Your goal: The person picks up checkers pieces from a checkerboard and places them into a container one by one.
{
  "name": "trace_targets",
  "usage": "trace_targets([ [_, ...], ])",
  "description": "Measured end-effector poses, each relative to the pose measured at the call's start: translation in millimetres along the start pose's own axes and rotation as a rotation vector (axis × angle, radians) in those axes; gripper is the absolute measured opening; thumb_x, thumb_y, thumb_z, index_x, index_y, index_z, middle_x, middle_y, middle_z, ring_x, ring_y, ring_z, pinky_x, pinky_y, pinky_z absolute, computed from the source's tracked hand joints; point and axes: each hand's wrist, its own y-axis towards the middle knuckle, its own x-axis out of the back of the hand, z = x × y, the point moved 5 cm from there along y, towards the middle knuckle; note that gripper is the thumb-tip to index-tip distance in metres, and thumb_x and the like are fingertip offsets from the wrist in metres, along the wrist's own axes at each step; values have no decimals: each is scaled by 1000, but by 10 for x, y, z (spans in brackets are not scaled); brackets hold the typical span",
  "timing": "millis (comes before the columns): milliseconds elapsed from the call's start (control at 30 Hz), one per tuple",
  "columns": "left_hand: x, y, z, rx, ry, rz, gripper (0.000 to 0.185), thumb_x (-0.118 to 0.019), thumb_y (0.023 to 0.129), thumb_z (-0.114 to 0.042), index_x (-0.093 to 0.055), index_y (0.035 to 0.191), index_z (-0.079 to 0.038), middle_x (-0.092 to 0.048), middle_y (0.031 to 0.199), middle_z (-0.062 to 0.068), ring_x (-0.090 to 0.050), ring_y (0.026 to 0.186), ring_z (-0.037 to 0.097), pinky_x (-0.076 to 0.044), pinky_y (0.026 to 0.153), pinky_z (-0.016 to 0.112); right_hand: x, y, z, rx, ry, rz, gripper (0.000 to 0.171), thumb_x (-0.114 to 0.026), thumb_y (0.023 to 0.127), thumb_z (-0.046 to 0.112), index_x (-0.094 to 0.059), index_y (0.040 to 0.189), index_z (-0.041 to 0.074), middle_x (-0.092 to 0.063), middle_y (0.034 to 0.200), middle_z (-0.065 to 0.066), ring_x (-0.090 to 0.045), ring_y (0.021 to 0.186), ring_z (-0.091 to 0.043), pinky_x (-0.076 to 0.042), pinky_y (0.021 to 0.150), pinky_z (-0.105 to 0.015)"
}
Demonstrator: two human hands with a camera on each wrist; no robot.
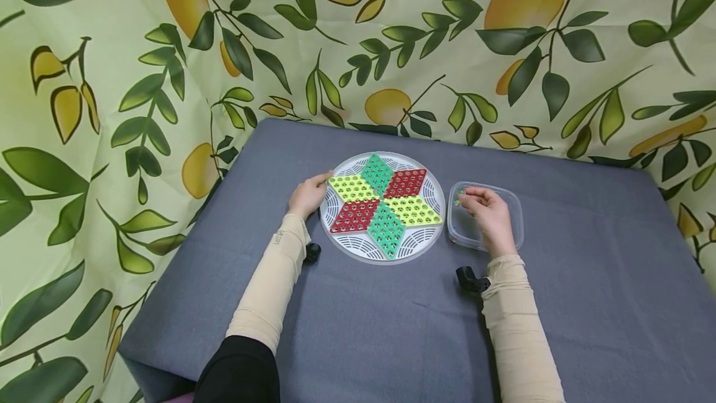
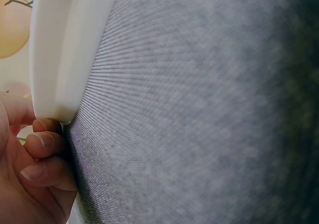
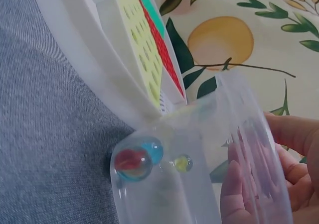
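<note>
A round Chinese checkers board point(image 1: 386, 194) with a red, green and yellow star lies on the table. My left hand point(image 1: 307, 196) grips its left edge; in the left wrist view, curled fingers point(image 2: 42, 144) lie at the underside of the white rim point(image 2: 70, 50). To the board's right stands a clear plastic container point(image 1: 467, 235). My right hand point(image 1: 488, 210) is over it, thumb and forefinger close together beside small greenish marbles point(image 1: 458, 198). A red-and-blue marble point(image 3: 132, 163), a light blue marble point(image 3: 154, 148) and a yellowish marble point(image 3: 183, 163) show inside. I cannot tell if the fingertips pinch one.
A grey-blue cloth point(image 1: 391, 322) covers the table. Behind it and at the left hangs a curtain point(image 1: 335, 48) printed with leaves and fruit. A black wrist camera point(image 1: 471, 280) sits below my right hand, and another point(image 1: 312, 253) beside my left forearm.
</note>
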Motion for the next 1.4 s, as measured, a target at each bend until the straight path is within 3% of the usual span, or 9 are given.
trace_targets([
  [167, 3, 16, -3, -6, 0, -2, 42, -32, 98, -29, -42, 139, -37, -44, 144, -3, -57, 112, 29, -42, 95, 44, 12, 33, -22, -7, -30, 22, 23, -63, 87, 18, -57, 107, 8, -56, 74, 21, -56, 74, 2, -46, 71, -18],
  [300, 7, 29, -3, -9, 13, -12, 42, -33, 98, -29, -43, 138, -37, -46, 143, -3, -56, 115, 28, -43, 95, 44, 8, 52, -21, 17, -73, 60, 32, -61, 88, 18, -55, 113, -1, -55, 70, 23, -54, 70, 3, -45, 66, -17],
  [433, 4, 28, 4, -4, 11, -9, 42, -33, 98, -29, -42, 139, -37, -46, 143, -2, -58, 86, 29, -43, 84, 39, 0, 70, -26, 28, -106, 83, 37, -60, 89, 18, -54, 117, -5, -56, 71, 19, -54, 68, 2, -46, 64, -17],
  [533, 4, 18, 5, -3, 11, -6, 42, -33, 98, -28, -42, 139, -37, -46, 143, -2, -53, 75, 29, -41, 78, 37, 0, 88, -41, 24, -119, 84, 35, -59, 90, 17, -54, 116, -5, -58, 73, 15, -55, 68, 1, -46, 64, -17],
  [867, 2, 15, 4, -3, -1, -13, 42, -33, 98, -28, -43, 138, -37, -46, 143, -2, -58, 109, 30, -44, 91, 44, -6, 134, -85, 33, -146, 74, 29, -57, 90, 11, -54, 114, -6, -55, 70, 14, -51, 65, 3, -46, 63, -16],
  [1400, -14, 23, 25, -7, -8, -7, 42, -34, 98, -30, -43, 138, -36, -46, 144, -2, -58, 103, 28, -43, 90, 42, 5, 67, 14, 35, -192, 73, 35, -56, 92, 18, -54, 118, -5, -54, 73, 14, -51, 67, 3, -47, 64, -16],
])
